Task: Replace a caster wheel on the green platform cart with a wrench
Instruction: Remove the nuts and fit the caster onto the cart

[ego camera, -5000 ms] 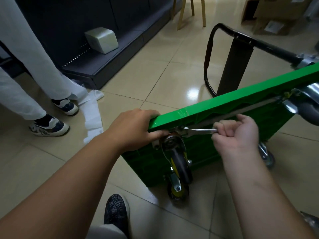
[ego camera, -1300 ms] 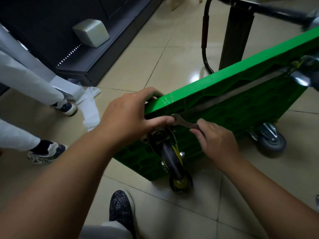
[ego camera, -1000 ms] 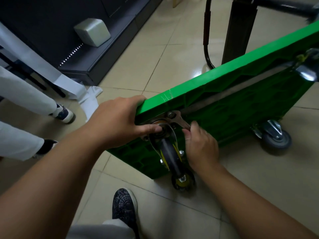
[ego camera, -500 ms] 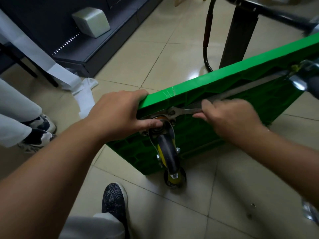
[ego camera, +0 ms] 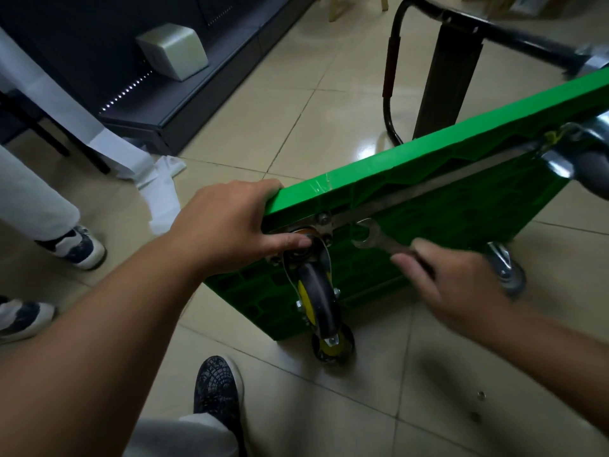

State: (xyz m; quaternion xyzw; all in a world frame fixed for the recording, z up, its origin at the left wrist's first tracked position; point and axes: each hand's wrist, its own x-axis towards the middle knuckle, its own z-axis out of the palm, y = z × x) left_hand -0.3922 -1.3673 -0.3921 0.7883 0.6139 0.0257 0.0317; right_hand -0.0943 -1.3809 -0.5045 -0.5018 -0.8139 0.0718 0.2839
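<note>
- A dark patterned shoe point(ego camera: 217, 394) is seen nearest, planted on the tiled floor point(ego camera: 412, 390).
- The near corner of the green platform cart point(ego camera: 445, 199) is gripped by the left hand point(ego camera: 227, 225), with the fingers curled over its top edge and the thumb pressed beside the mounting plate point(ego camera: 324, 225).
- The wrench point(ego camera: 375, 239) is gripped by its handle in the blurred right hand point(ego camera: 454, 282); its open-ended head is held just right of the plate, apart from it.
- The caster wheel point(ego camera: 321, 291), black with a yellow hub, is mounted under that plate on the underside, which is turned toward the camera while the cart is stood tilted on its edge.
- A second caster point(ego camera: 504, 268) is partly hidden behind the right hand.
- The cart's black handle point(ego camera: 390, 67) is seen beyond.
</note>
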